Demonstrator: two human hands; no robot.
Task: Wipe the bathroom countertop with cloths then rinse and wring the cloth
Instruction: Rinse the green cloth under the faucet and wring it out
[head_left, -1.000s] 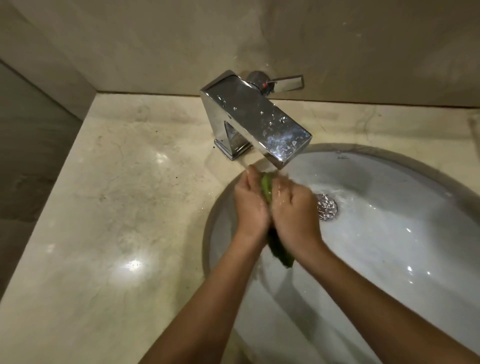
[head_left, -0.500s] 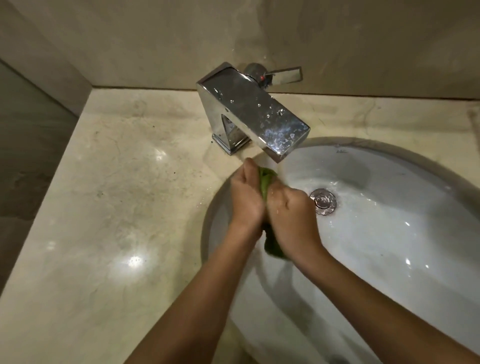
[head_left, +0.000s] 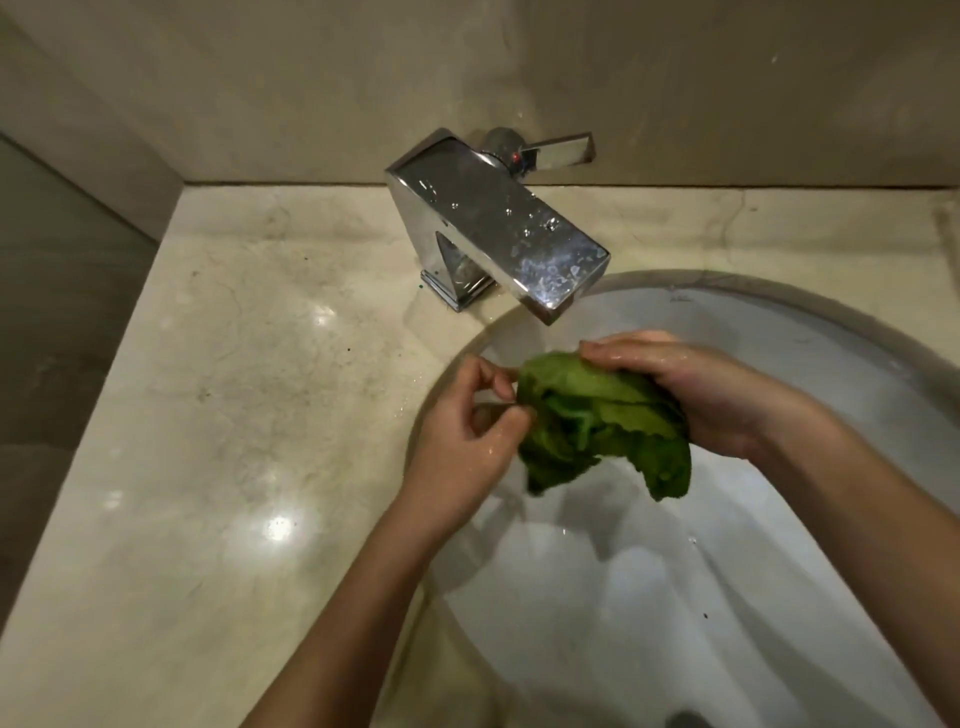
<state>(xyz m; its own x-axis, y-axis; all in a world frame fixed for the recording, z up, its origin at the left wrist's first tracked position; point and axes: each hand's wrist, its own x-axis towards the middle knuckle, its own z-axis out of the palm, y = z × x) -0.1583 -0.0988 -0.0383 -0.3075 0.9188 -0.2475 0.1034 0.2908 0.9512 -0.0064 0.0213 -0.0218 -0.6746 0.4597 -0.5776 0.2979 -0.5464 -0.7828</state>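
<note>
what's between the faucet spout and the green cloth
Nothing solid: in the head view, only open air over the white basin separates the faucet spout from the green cloth; no water stream is visible.

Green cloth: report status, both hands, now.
Right hand clamps green cloth over basin. Left hand pinches its edge. Nothing in the way.

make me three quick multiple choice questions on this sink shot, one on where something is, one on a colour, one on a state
1. Where is the cloth held?
A. over the sink basin
B. flat on the countertop
C. draped on the faucet

2. What colour is the cloth?
A. white
B. green
C. blue

3. How is the cloth being held?
A. by the right hand alone
B. by neither hand
C. by both, the left hand pinching one edge

Answers: 1 A, it hangs above the white bowl. 2 B, plainly green. 3 C, the right hand grips its top while left fingers pinch its edge.
</note>
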